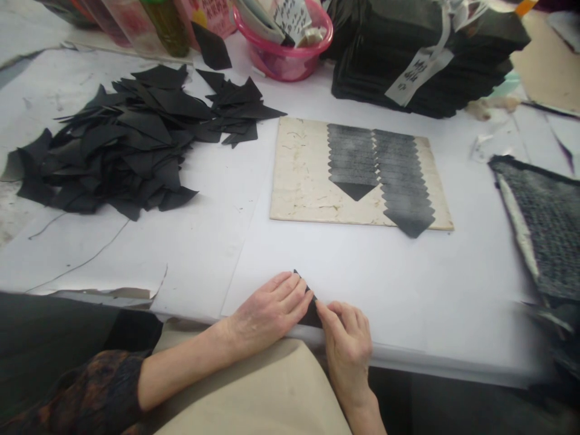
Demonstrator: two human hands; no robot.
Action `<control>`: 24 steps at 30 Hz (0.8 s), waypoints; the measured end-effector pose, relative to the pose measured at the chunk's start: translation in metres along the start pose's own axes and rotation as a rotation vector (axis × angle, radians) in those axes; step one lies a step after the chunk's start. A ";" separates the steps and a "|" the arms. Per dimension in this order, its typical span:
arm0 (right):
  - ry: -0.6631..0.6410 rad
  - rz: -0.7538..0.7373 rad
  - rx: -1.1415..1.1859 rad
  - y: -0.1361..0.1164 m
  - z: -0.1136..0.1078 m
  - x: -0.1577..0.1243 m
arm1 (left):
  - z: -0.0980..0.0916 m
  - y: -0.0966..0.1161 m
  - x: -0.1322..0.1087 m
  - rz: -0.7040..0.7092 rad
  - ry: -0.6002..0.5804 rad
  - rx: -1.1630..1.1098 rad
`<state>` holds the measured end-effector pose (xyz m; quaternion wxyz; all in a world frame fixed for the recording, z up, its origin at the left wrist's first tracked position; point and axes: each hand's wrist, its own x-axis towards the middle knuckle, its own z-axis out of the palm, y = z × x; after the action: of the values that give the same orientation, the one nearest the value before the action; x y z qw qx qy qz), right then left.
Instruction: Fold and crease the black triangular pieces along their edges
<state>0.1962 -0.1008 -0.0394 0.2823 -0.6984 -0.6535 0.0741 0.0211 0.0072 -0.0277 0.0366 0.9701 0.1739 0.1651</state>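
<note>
A small black fabric piece (310,315) lies at the table's front edge, partly covered by my hands. My left hand (276,305) rests on its upper left side, fingers together and pressing along the edge. With thumb and fingers closed, my right hand (348,338) pinches the piece's right side. Beyond them sits a cream board (299,175) bearing two columns of overlapping black pointed pieces (352,158); the right column (403,181) overhangs the board's front edge.
A heap of loose black pieces (136,142) spreads over the left of the white-covered table (217,241). At the back stand a pink basket (285,60) and a tied black stack (421,54) with a paper tag. Dark knitted fabric (544,223) lies at the right.
</note>
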 end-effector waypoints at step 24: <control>0.030 -0.033 0.010 0.003 -0.010 -0.010 | 0.001 0.009 0.001 0.037 -0.045 0.024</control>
<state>0.2022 -0.1130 -0.0349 0.2967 -0.6871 -0.6603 0.0621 0.0252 -0.0006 -0.0268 0.0258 0.9770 0.1572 0.1417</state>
